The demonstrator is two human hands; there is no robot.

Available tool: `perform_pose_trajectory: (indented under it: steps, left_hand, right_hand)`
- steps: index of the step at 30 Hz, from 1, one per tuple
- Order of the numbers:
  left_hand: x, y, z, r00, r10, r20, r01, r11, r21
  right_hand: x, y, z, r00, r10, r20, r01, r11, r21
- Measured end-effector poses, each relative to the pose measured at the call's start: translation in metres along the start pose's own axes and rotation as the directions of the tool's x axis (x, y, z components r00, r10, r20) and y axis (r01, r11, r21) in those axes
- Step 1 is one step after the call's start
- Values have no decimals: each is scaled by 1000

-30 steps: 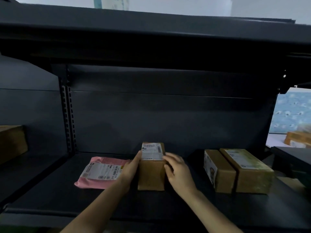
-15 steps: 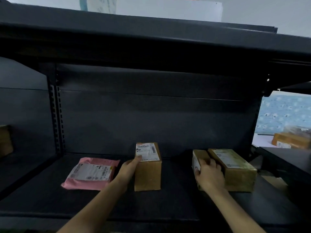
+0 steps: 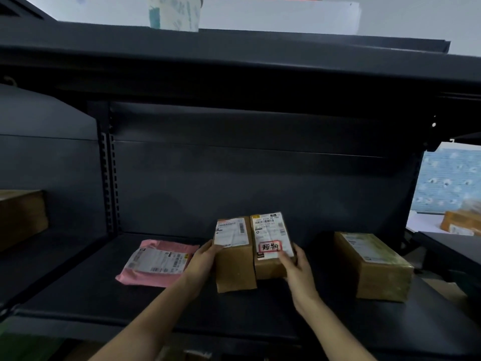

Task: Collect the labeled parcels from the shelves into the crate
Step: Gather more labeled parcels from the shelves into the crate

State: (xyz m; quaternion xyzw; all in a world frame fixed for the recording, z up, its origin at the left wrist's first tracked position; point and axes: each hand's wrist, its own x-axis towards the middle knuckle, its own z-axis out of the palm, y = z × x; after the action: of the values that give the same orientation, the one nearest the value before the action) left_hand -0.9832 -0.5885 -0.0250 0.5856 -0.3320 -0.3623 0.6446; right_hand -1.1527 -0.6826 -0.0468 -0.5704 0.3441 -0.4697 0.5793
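Note:
Two brown labeled boxes stand side by side on the dark shelf (image 3: 104,303). My left hand (image 3: 201,261) holds the left side of the left box (image 3: 234,267), thumb on its white label. My right hand (image 3: 296,267) grips the right box (image 3: 270,246), whose label carries a red-framed handwritten sticker; it is pressed against the left box. A pink mailer bag (image 3: 158,264) with a label lies flat to the left. A third brown labeled box (image 3: 374,267) sits to the right. No crate is in view.
The upper shelf (image 3: 234,56) overhangs close above. A black slotted upright (image 3: 106,183) divides the bays; another brown box (image 3: 20,217) sits in the left bay. A box (image 3: 460,222) lies on a surface at far right.
My right hand took the narrow box from beside the right-hand box and brought it left, against the box my left hand holds. The view shifted slightly.

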Motion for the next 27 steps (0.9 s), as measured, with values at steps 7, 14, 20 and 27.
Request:
perform_pose_trajectory:
  steps: [7, 14, 20, 27]
  left_hand:
    - [-13, 12, -43, 990, 144, -11, -139, 973, 183]
    - [-12, 2, -71, 988, 151, -23, -142, 965, 220]
    - [-3, 7, -68, 986, 142, -88, -116, 961, 250]
    - [14, 13, -44, 976, 133, -173, -37, 882, 469]
  right_hand:
    - [-3, 10, 27, 969, -31, 245, 32, 999, -1]
    - [0, 13, 48, 949, -45, 311, 67, 996, -61]
    - [2, 12, 57, 953, -49, 298, 80, 992, -93]
    - [3, 12, 40, 985, 18, 174, 0, 995, -102]
